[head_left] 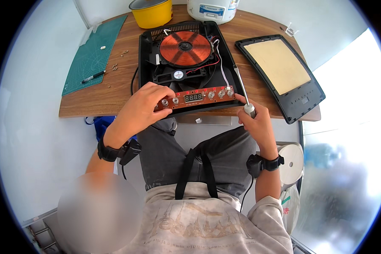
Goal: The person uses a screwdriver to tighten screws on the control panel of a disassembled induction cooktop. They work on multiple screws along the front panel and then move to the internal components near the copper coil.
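Observation:
An opened induction cooker, its black base point(230, 51) facing up, lies near the front edge of the table. Inside it are a round copper coil point(171, 47) and a fan frame with a round white label point(178, 75). Along its near edge sits a long reddish-brown control circuit board point(202, 97) with a digit display and several buttons; a white cable joins its right end. My left hand point(144, 106) grips the board's left end between thumb and fingers. My right hand point(258, 122) is closed round a screwdriver point(241, 84), blade pointing away, its index finger at the base's near right corner.
The cooker's lid point(302, 101) lies underside up at the right. A green cutting mat point(91, 63) with a marker pen point(93, 77) covers the left; several small screws point(115, 67) lie beside it. A yellow pot point(152, 15) and a white appliance point(212, 12) stand behind.

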`<move>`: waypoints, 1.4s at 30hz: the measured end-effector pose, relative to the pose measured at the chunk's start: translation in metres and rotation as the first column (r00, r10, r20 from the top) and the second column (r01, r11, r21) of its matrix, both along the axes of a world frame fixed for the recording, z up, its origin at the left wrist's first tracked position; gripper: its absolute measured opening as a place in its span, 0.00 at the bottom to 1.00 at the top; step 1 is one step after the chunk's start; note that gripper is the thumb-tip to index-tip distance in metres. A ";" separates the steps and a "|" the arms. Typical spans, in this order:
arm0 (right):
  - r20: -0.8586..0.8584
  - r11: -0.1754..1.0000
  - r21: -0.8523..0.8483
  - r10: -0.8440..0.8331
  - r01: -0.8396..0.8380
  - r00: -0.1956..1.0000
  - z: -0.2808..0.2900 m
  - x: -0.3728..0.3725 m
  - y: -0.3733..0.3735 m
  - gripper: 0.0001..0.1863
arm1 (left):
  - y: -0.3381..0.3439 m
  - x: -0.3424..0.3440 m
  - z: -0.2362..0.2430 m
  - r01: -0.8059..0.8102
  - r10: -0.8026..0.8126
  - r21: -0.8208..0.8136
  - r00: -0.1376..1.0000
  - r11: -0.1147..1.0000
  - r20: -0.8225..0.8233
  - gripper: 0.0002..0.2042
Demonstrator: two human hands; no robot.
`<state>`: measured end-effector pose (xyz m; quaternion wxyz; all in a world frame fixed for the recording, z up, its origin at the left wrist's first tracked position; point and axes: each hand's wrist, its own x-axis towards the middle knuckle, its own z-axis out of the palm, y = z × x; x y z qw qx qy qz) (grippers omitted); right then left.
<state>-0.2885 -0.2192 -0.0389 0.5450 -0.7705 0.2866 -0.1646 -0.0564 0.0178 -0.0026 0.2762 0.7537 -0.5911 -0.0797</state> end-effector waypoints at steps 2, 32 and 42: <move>-0.005 1.000 0.004 0.003 -0.003 1.000 0.000 0.000 0.000 0.25 | 0.001 0.001 -0.002 -0.001 0.001 -0.010 1.000 1.000 0.030 0.17; -0.007 0.994 -0.103 -0.039 0.038 0.999 -0.002 0.005 -0.002 0.20 | 0.004 0.000 -0.005 -0.068 0.069 0.022 0.994 0.997 -0.085 0.19; 0.009 0.975 -0.148 -0.169 0.168 0.986 0.010 0.005 -0.024 0.18 | 0.016 0.021 -0.006 -0.291 0.302 -0.182 0.953 0.939 0.035 0.18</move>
